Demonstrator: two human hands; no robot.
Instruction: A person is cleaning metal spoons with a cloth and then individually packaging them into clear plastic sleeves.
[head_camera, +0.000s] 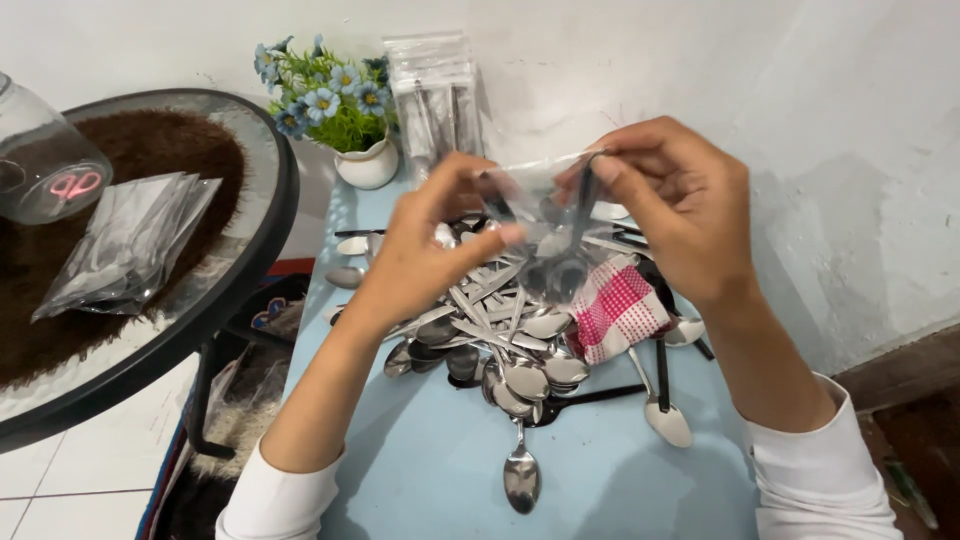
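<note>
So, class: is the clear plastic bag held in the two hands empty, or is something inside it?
Not empty. Through the clear bag, held up between the left hand and right hand, dark-handled cutlery shows inside.
</note>
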